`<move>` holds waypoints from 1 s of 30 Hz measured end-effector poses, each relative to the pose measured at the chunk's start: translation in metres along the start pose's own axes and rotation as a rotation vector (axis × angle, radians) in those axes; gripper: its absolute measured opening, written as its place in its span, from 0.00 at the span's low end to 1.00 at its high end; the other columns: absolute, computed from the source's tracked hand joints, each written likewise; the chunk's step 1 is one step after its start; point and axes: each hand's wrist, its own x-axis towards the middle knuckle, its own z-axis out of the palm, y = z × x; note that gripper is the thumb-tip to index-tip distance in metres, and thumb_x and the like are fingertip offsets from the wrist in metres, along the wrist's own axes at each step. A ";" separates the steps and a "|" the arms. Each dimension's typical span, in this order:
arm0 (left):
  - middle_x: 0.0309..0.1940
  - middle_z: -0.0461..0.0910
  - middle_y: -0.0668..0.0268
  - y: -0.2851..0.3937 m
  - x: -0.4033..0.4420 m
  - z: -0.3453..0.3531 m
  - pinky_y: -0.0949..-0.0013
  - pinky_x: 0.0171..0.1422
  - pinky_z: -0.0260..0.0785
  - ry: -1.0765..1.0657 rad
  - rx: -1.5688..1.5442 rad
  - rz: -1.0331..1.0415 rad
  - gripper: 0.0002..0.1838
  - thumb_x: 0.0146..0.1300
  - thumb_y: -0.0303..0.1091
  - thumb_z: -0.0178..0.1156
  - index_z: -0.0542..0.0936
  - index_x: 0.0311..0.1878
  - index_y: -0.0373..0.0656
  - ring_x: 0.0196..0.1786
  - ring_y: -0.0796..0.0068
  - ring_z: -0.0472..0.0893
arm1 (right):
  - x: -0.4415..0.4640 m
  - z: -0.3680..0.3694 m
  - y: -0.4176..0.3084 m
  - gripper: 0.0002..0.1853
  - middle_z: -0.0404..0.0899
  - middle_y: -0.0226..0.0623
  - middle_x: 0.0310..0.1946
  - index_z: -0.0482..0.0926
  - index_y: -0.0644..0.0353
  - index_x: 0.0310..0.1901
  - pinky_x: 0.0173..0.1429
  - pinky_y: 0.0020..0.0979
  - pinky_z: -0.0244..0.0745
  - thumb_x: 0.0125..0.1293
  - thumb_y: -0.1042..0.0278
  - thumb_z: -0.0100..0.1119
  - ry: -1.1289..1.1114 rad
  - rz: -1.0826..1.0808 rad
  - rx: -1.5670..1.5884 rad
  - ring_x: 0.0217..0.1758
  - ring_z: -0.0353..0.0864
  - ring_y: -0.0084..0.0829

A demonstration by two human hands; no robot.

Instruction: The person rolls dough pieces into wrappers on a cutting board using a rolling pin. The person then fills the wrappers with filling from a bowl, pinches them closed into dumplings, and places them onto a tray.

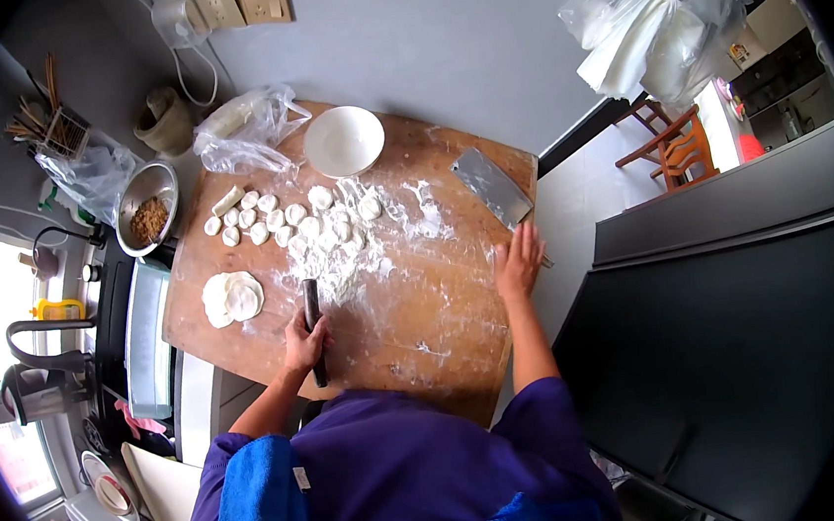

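Head camera view, looking down: the left hand (305,342) has its grip closed around a dark rolling pin (312,294), which points away from the body, its far end standing clear beyond the fist at the near edge of the flour (338,267). Held around its middle like this, the pin seems parked in the hand rather than pressed on any dough. The left forearm angles inward from the sleeve, elbow bent, close to the torso. The right arm reaches out much straighter to the right edge of the table (450,302), where the right hand (519,269) lies palm down, its grip open and fingers extended, by the near end of the cleaver (490,185); whether it bears on the handle I cannot tell. The cleaver lies at the side, probably to leave the middle free. Small dough pieces (259,234) sit to the left of and within the flour, likely spaced and dusted against sticking, while flattened rounds (233,298) overlap in a pile left of the pin, apparently within easy reach
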 end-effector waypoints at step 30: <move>0.17 0.68 0.71 0.008 -0.003 0.008 0.79 0.23 0.63 0.038 0.079 -0.003 0.07 0.53 0.30 0.53 0.68 0.31 0.38 0.18 0.84 0.69 | 0.074 0.056 -0.159 0.34 0.46 0.41 0.61 0.48 0.60 0.60 0.67 0.34 0.35 0.60 0.41 0.20 -0.354 -0.423 0.302 0.65 0.43 0.37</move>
